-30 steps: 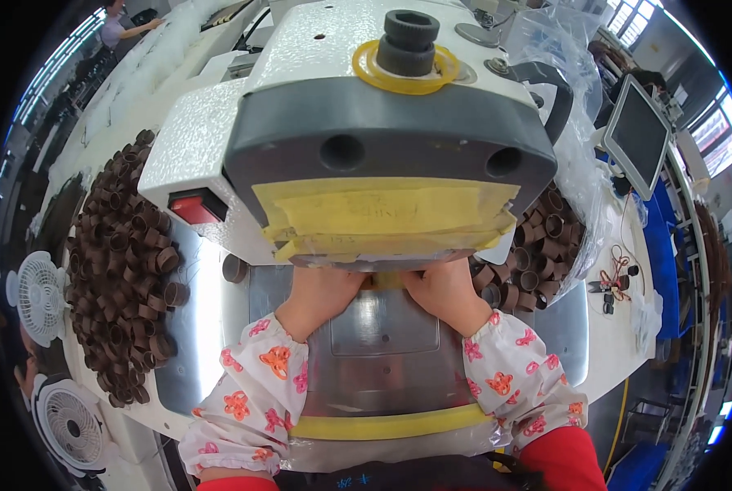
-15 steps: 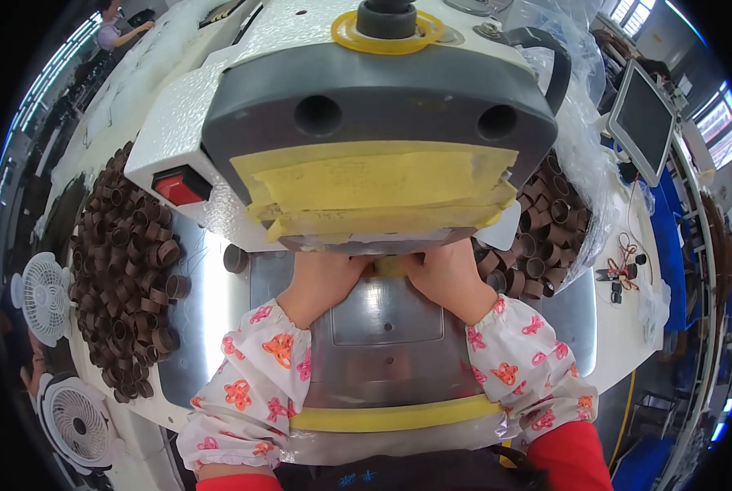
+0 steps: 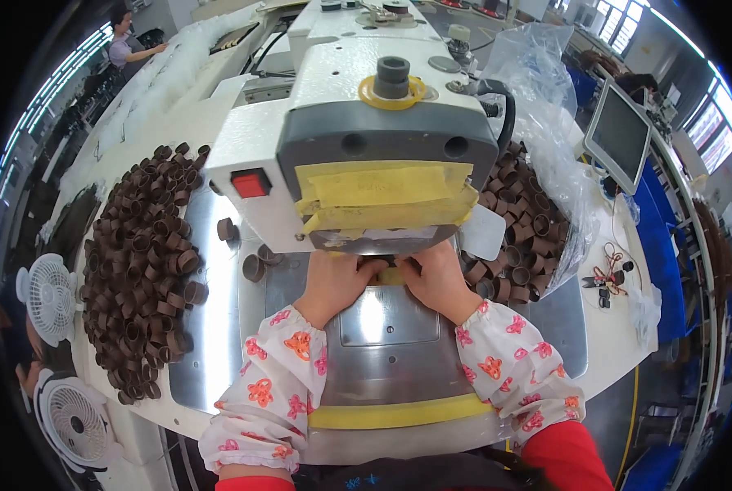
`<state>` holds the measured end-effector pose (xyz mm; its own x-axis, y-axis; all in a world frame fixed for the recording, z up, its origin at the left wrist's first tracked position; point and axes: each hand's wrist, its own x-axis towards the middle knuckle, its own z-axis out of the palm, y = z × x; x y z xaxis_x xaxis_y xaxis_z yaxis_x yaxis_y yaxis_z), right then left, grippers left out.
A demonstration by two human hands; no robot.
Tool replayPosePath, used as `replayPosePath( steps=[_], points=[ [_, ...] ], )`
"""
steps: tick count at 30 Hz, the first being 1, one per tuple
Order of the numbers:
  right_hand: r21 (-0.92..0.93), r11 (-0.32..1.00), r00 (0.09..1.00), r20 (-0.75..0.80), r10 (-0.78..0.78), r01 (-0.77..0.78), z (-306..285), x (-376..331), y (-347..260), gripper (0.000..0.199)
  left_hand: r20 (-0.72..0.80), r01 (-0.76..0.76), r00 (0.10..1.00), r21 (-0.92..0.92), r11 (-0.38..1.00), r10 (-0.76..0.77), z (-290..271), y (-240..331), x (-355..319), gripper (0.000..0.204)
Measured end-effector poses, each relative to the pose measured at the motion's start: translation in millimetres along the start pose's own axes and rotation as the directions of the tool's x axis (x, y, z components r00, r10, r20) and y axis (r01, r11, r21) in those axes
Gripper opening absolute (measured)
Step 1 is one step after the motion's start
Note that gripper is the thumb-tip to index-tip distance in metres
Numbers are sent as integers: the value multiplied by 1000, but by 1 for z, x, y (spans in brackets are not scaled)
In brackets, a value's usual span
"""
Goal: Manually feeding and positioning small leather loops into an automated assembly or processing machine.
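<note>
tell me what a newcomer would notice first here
Probably the bulky white and grey machine head in the upper middle, with yellow tape across its front and a red switch at its left. Just below it, the left grip and right grip sit close together at the far end of a metal plate. A large heap of brown rings lies on the left.

Glossy metal plate (image 3: 374, 315); matt rings (image 3: 143, 266)
</note>
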<state>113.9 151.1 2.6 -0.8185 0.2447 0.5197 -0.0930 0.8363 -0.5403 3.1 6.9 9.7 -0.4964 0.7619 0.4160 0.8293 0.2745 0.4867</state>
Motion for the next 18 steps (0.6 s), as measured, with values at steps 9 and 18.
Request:
replayPosePath(
  steps=[9,18],
  points=[
    [70,997,993,107,-51,43,-7,-29,-18,14,-30,-78,997,-16,997,77,-6,19,-43,22],
    [347,920,931,242,-274,181,-71,-1,-128,28,-348,40,937,42,998,-23,-74,-4,-98,25]
  ],
)
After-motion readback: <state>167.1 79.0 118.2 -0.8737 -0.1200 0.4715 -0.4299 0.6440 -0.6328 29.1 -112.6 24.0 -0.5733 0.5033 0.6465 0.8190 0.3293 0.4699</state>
